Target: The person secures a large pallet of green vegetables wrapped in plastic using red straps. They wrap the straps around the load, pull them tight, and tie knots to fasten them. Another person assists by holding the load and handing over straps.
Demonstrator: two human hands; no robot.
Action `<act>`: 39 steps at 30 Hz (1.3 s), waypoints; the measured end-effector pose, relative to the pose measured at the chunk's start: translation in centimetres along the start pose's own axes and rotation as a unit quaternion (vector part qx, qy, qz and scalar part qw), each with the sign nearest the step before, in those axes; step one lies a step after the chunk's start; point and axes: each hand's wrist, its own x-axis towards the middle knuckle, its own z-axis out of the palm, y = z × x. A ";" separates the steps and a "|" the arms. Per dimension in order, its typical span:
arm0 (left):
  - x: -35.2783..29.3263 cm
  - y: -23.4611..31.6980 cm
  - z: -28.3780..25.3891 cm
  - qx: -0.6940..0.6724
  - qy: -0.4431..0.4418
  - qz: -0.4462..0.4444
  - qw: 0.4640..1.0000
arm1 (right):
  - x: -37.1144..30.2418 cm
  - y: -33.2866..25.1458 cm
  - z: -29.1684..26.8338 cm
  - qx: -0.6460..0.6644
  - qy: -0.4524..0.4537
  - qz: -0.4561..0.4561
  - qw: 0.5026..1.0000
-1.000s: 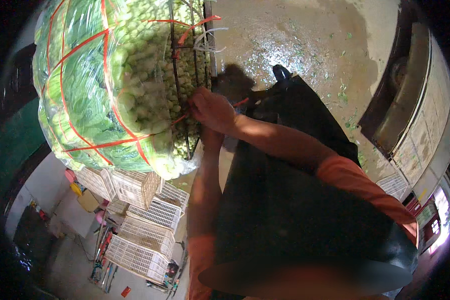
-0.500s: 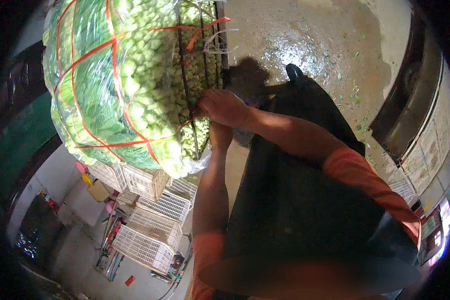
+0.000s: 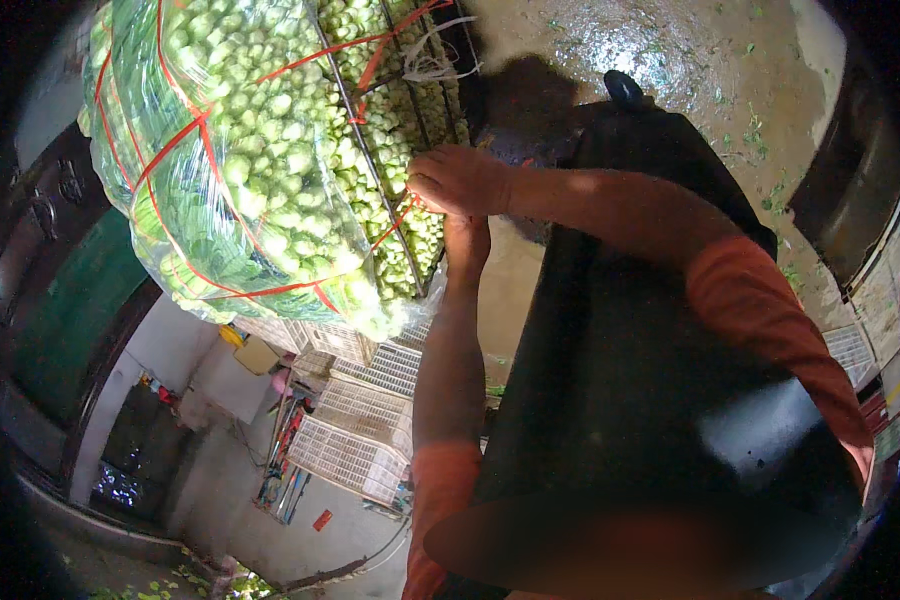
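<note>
A big bundle of green leafy vegetables (image 3: 265, 165), pale stem ends facing me, is wrapped in clear plastic film and bound with red string (image 3: 204, 115). Dark metal rods (image 3: 355, 115) run across its stem side. At the near right side of the bundle my right hand (image 3: 460, 180) is closed, pinching the red string against the stems. Directly below, my left hand (image 3: 467, 234) is closed at the same spot; its fingers are partly hidden behind the right hand. A strand of red string runs from the hands across the rods.
White plastic crates (image 3: 348, 455) are stacked on the floor below the bundle, beside long-handled tools (image 3: 288, 470). White string (image 3: 435, 62) hangs at the bundle's upper right. Wet floor (image 3: 610, 50) with leaf scraps lies at the far right. A dark apron (image 3: 620, 370) covers my front.
My view has shifted, so the crates and doorway sit farther right. Both hands stay together at the bundle's side, and the right hand is turned more toward level, with red string showing at its fingers.
</note>
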 end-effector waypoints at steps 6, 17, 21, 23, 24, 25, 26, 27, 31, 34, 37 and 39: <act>0.0 2.3 -0.4 0.033 -0.023 -0.040 0.998 | 0.0 1.5 -0.2 0.021 -0.097 -0.038 0.994; 0.2 -2.0 -0.8 -0.034 -0.043 -0.071 0.996 | 1.1 2.1 -1.5 0.145 -0.283 0.030 0.948; 0.1 0.0 0.0 -0.053 -0.012 -0.018 0.998 | 0.3 3.2 -1.2 0.160 -0.259 0.002 0.952; 0.0 1.5 0.6 -0.066 0.013 0.016 0.998 | -0.7 4.8 -0.7 0.143 -0.340 0.062 0.928; 0.0 1.7 0.7 -0.076 0.023 0.030 0.996 | -1.2 5.3 -0.4 0.133 -0.379 0.091 0.911; 0.1 1.8 0.9 -0.092 0.025 0.041 0.995 | -2.0 5.6 -0.4 0.121 -0.331 0.077 0.933; -0.1 0.6 0.5 -0.106 0.020 0.014 0.994 | -2.0 5.1 -0.9 0.115 -0.285 0.057 0.950; -0.2 -0.8 0.2 -0.120 0.013 -0.012 0.993 | -1.9 4.4 -1.2 0.108 -0.236 0.037 0.965; 0.2 -0.7 -0.3 -0.038 -0.034 -0.034 0.998 | -1.7 1.7 -1.2 0.211 -0.216 0.124 0.945; 0.3 -0.8 0.0 -0.074 -0.018 0.000 0.997 | -1.9 0.3 -0.9 0.228 -0.131 0.191 0.946; 0.1 -2.1 -0.3 -0.126 -0.046 -0.078 0.988 | -1.8 -1.0 -0.1 0.225 -0.085 0.258 0.936; 0.0 -1.7 -0.3 -0.067 -0.057 -0.050 0.995 | -1.9 -1.3 0.4 0.225 -0.075 0.297 0.925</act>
